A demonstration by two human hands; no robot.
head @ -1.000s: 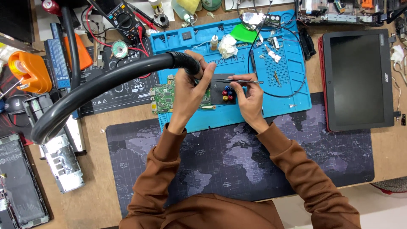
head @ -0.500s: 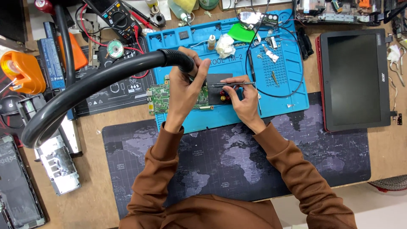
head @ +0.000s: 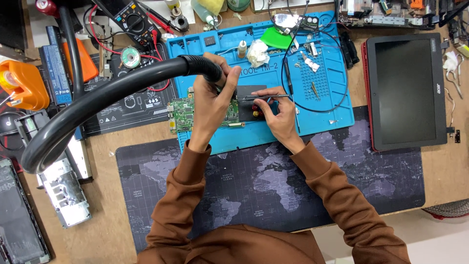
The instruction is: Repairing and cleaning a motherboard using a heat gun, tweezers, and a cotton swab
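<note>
A dark rectangular desk mat printed with a pale world map (head: 273, 190) covers the middle of the wooden bench (head: 442, 178). At the right lies a closed laptop with a black lid and red edge (head: 405, 93). An orange plastic container (head: 22, 85) sits at the far left, with a black rectangular battery pack (head: 55, 72) beside it. A black multimeter with red leads (head: 129, 19) rests near the top edge, and a crumpled white tissue (head: 257, 51) lies further right.
</note>
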